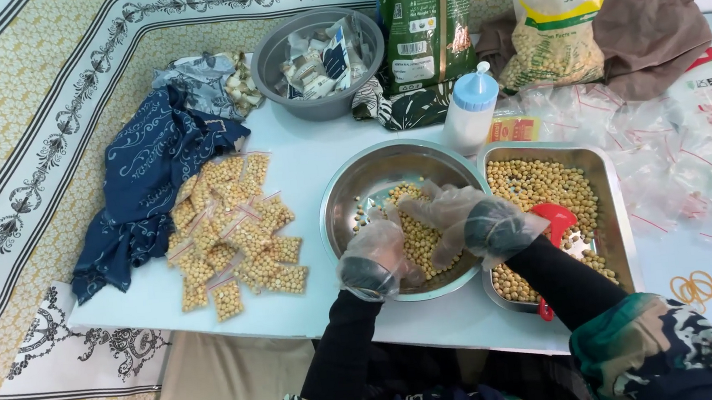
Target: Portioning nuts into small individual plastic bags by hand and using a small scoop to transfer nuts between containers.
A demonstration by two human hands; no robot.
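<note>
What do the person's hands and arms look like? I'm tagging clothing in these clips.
Both the left hand and the right hand wear loose, crinkly, clear plastic gloves. The forearms are in plain black sleeves; a green, dark-patterned fabric drapes over the right arm.

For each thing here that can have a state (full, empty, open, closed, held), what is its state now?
Round steel bowl: partly filled with chickpeas.
Rectangular steel tray: holds chickpeas and a red scoop.
Small packets: filled, piled on the table.
Grey bowl: holds wrappers.
White bottle: capped, upright.
Left hand: gloved, in the round bowl.
Right hand: gloved, over the chickpeas.
</note>
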